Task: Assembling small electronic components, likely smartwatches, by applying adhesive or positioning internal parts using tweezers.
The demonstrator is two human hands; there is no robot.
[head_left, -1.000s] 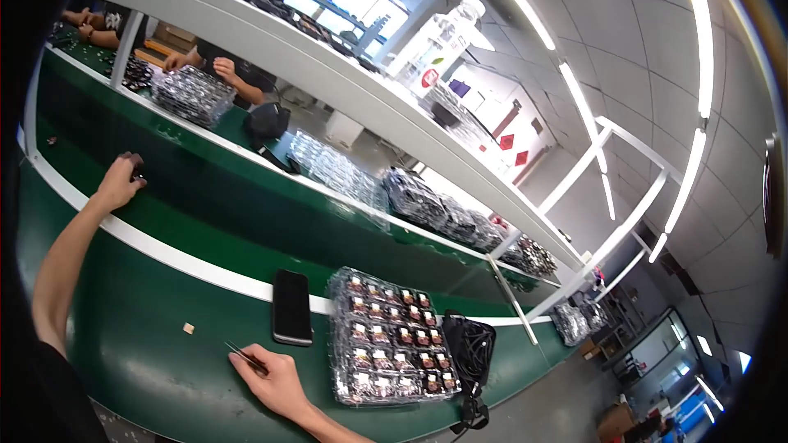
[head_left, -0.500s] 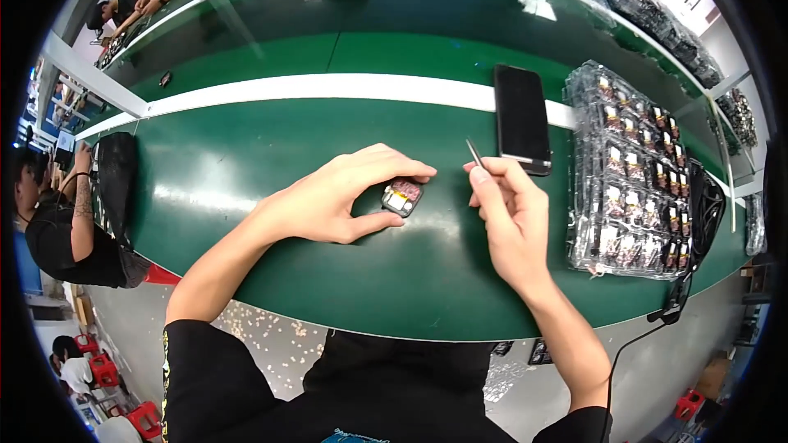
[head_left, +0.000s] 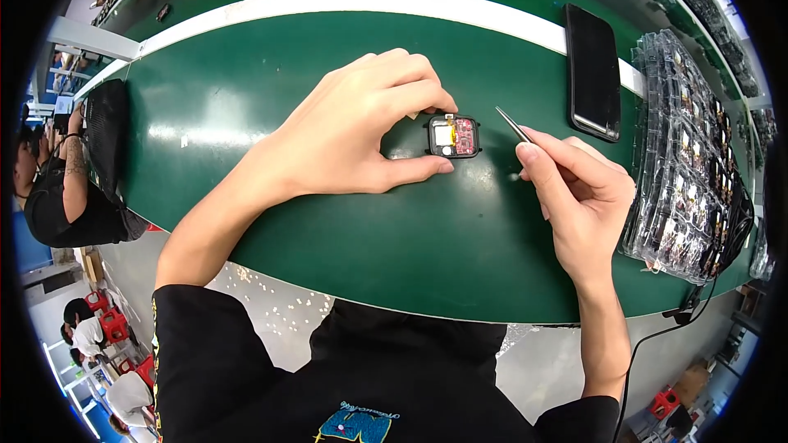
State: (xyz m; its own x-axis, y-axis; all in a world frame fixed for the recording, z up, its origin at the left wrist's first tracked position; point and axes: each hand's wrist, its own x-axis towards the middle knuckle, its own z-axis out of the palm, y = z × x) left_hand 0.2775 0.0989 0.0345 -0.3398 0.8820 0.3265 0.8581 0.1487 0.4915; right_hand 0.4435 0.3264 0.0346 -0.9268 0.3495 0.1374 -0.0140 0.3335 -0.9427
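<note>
L hand (head_left: 369, 123) half-open, thumb & fingertips at near/far edges of opened smartwatch case (head_left: 456, 136) on green worktable (head_left: 361, 246); can't tell if gripping. R hand (head_left: 584, 197) pinched round metal tweezers (head_left: 513, 125), tips just R of case, apart. Smartphone (head_left: 592, 72) far R.
</note>
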